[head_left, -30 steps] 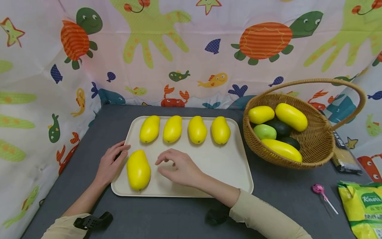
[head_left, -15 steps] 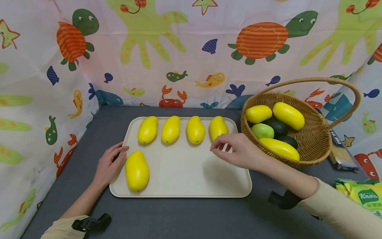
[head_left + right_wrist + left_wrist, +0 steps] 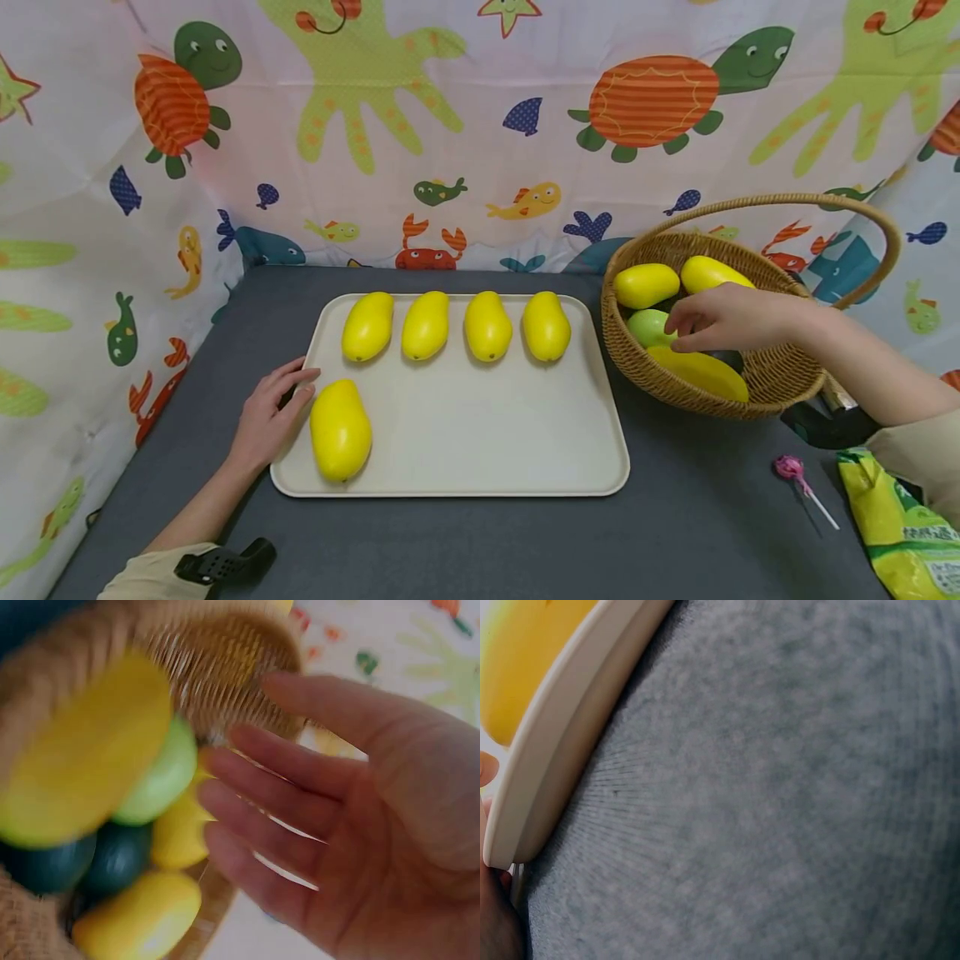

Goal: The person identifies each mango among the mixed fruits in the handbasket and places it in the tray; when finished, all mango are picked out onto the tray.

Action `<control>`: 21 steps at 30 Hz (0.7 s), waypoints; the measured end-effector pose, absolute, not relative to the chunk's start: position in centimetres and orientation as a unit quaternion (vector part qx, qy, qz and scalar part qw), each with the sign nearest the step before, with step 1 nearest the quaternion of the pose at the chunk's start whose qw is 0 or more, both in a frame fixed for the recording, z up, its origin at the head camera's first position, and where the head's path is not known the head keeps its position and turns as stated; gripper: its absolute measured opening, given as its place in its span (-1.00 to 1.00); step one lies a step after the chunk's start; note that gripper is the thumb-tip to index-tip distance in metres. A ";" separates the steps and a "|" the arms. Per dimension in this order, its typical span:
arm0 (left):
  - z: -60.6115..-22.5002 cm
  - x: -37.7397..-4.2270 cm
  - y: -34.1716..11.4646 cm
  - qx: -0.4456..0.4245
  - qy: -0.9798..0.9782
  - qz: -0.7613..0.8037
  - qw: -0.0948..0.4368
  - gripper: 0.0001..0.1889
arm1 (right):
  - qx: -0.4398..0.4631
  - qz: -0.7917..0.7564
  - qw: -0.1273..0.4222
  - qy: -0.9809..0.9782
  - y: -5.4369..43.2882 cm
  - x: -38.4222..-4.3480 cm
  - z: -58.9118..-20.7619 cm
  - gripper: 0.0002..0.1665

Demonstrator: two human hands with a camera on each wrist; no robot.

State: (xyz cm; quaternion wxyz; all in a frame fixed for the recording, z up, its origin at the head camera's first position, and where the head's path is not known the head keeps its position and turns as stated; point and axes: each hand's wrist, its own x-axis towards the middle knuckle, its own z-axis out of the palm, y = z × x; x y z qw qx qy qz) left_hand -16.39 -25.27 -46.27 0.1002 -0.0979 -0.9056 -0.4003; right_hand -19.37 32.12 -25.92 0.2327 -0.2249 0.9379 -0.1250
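My left hand rests at the left rim of a cream tray, its fingers relaxed over the edge. A single yellow mango-shaped fruit lies just right of that hand. Along the tray's far side are several more such fruits, including one at the right end. My right hand is over the wicker basket with its fingers apart and nothing in them. Below it lie a long yellow fruit, a light green fruit, dark green fruits and another yellow fruit.
A pink lollipop lies on the dark grey table at the right, beside a yellow-green Knorr packet partly covered by my right sleeve. The basket's tall handle arches at the back right. A patterned cloth hangs behind.
My right hand has moved right, from above the tray next to the front fruit to above the basket. The left hand has stayed at the tray's left rim.
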 end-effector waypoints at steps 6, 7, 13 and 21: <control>-46.2 -16.3 -25.3 -0.096 -0.908 -0.397 0.098 -0.63 | -0.197 -0.094 0.369 0.903 34.2 -21.5 -26.5 -0.32; -46.2 -16.3 -25.3 -0.094 -0.908 -0.397 0.097 -0.63 | -0.195 -0.093 0.383 0.898 34.3 -21.8 -26.6 -0.29; -46.2 -16.3 -25.2 -0.088 -0.910 -0.393 0.095 -0.63 | -0.190 -0.093 0.432 0.877 34.4 -22.5 -27.3 -0.23; -46.2 -16.3 -25.2 -0.090 -0.911 -0.390 0.100 -0.64 | -0.201 -0.089 0.459 0.861 33.7 -22.8 -28.2 -0.44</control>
